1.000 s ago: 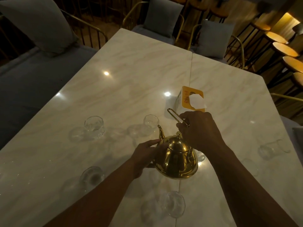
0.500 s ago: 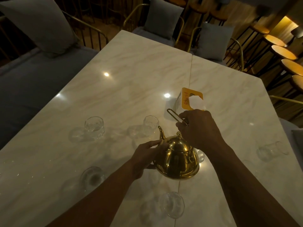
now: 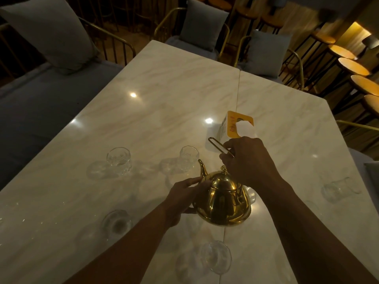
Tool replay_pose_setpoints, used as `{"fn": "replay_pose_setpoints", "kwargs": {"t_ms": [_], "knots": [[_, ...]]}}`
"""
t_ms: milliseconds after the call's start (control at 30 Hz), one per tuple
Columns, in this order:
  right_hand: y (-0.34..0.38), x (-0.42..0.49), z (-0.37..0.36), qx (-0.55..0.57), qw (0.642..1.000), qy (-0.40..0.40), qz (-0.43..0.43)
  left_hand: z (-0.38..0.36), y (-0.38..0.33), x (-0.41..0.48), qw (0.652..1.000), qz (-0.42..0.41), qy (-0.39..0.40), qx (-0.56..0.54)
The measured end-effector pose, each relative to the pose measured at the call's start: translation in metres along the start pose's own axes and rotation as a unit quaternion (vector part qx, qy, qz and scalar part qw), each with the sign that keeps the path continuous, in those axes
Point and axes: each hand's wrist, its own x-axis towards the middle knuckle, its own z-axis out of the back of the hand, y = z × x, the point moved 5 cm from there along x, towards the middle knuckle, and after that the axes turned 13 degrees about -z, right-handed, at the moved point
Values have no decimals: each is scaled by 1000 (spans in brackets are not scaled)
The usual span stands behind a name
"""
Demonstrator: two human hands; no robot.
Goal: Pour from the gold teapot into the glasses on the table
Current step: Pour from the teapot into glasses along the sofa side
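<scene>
My right hand grips the wire handle of the gold teapot resting on the table, my left hand curled against its side to steady it among the glasses.

— How many glasses can you count on the table?
— Five clear ones: one far left, one by the spout, one near left, one nearest me, one on its side at right. A sixth may hide behind the pot; I cannot tell.
— Teapots?
— One gold teapot.
— Tissue boxes?
— One tissue box
</scene>
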Motion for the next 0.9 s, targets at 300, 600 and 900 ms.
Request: {"fn": "replay_pose_setpoints", "kwargs": {"t_ms": [300,600,900], "knots": [[3,-1,3,1,1000,-8,10,2,-1,1,1000,-1,-2,1],[6,-1,3,-1,1000,-10,16,2,-8,-3,1000,-10,0,6],[-2,-11,3,20,1000,0,-13,2,-19,-7,1000,-19,-4,14]]}}
